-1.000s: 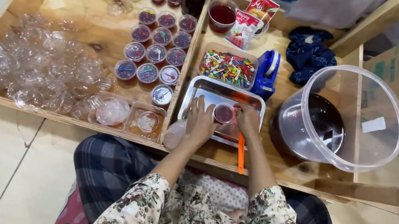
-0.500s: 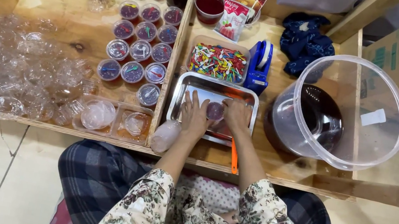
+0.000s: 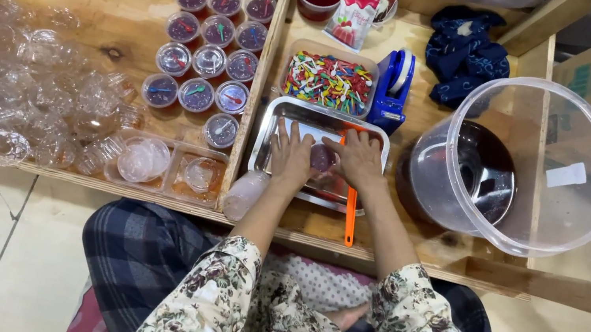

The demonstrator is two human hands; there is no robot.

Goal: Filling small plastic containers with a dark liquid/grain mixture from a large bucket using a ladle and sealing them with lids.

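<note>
Both hands, left (image 3: 291,156) and right (image 3: 360,159), are closed around a small dark-filled cup (image 3: 323,159) held between them, over the metal tray (image 3: 269,133); both equally near.

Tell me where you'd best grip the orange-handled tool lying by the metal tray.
Probably by the free near end of the orange-handled tool, coming from the person's side. That end sticks out past the metal tray rim, while the far end is hidden under the right hand.
</note>
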